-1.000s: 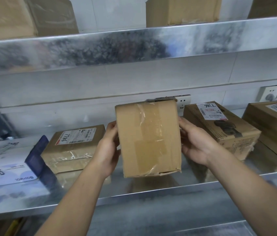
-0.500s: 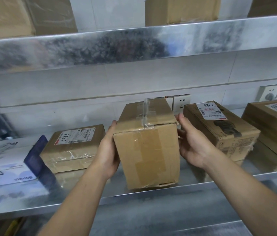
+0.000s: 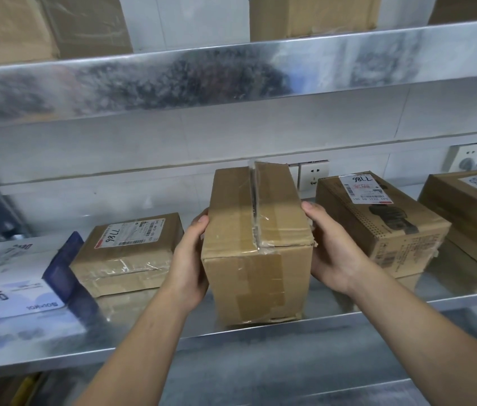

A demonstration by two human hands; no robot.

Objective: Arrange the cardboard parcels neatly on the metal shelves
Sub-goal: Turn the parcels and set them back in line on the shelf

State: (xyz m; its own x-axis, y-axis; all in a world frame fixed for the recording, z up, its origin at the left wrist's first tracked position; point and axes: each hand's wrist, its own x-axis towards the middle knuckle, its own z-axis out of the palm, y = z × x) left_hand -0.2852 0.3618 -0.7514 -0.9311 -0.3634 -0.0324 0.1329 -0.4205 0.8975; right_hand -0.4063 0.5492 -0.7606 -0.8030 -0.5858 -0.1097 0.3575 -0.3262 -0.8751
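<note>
A taped brown cardboard parcel [image 3: 256, 244] stands on the middle metal shelf [image 3: 149, 338], close to its front edge. My left hand [image 3: 190, 265] grips its left side, thumb on the top edge. My right hand [image 3: 331, 253] holds its right side. A flat labelled parcel [image 3: 129, 253] lies to the left. A labelled parcel [image 3: 377, 221] lies to the right, and another parcel [image 3: 471, 212] sits at the far right.
A white and blue box [image 3: 17, 282] lies at the shelf's left end. The upper metal shelf [image 3: 231, 74] carries more cardboard parcels [image 3: 313, 16]. Wall sockets [image 3: 313, 175] sit behind the held parcel and at the far right.
The held parcel tipped forward from showing its taped face to standing with its top visible, and came down onto the shelf. Both hands stayed on its sides.
</note>
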